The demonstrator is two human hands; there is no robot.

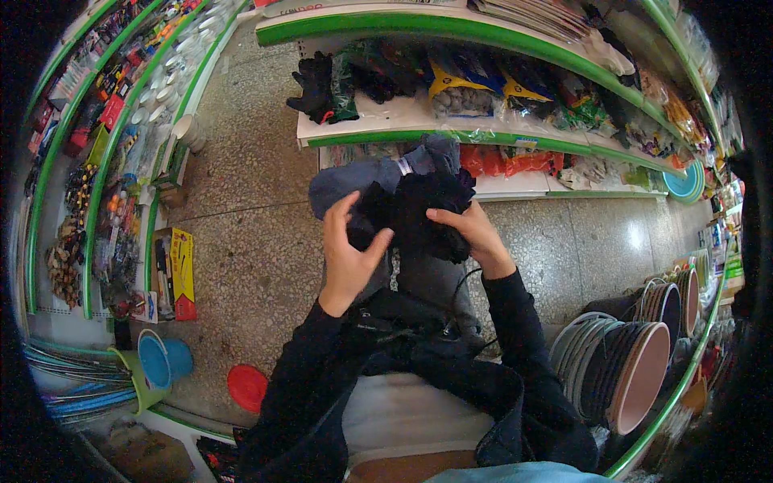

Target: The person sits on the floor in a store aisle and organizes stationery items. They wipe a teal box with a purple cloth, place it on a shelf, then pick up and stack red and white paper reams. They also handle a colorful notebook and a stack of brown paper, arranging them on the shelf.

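My right hand grips a black cloth bundle, its thumb pressed over the near side. The bundle looks like gloves, but its folds are too dark to be sure. My left hand is at the bundle's left side with thumb and fingers spread; black cloth shows behind the gap between them. Just beyond lies a grey-blue fabric bundle with a white paper band around it. Part of that bundle is hidden by the black cloth. Both bundles are in front of the lower shelf, above my legs.
Green-edged shelving ahead carries bagged gloves and a black glove. Stacked buckets stand at right. On the left are a blue bucket, a red plastic lid or basin and a yellow box. The floor is speckled stone.
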